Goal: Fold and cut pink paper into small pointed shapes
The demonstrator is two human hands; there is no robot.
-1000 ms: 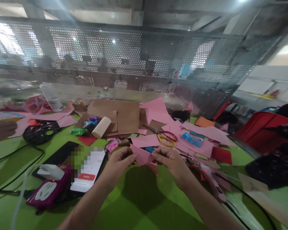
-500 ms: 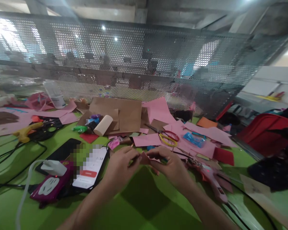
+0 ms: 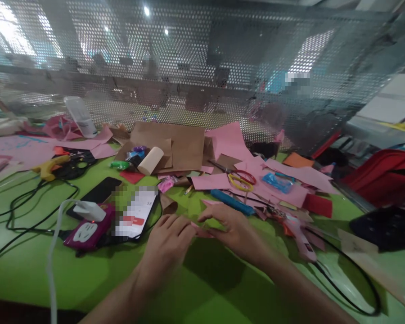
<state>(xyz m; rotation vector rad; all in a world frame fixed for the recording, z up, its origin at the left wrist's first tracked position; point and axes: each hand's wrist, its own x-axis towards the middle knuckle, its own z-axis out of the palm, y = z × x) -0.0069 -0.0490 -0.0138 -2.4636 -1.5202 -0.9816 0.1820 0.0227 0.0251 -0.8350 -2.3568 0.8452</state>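
My left hand [image 3: 167, 245] and my right hand [image 3: 232, 229] meet low over the green table [image 3: 195, 288], fingers pinched together on a small folded piece of pink paper [image 3: 200, 231] that is mostly hidden between them. A phone with a lit screen [image 3: 137, 213] lies just left of my left hand. A blue pen-like tube [image 3: 232, 202] lies on the table just beyond my right hand, and a pink glue gun [image 3: 299, 234] with a black cord lies to the right of that hand.
Pink sheets [image 3: 222, 148], brown paper [image 3: 175, 144], a cream roll [image 3: 150, 160] and red-and-yellow scissors [image 3: 241, 180] litter the far table. A magenta power strip [image 3: 89, 229], a dark phone [image 3: 97, 191], a yellow glue gun [image 3: 50, 166] and cables lie left. A perforated metal screen [image 3: 202, 67] stands behind.
My hands have come down from above the table to its surface, folding the pink paper smaller until it is nearly hidden. The view has tilted downward.
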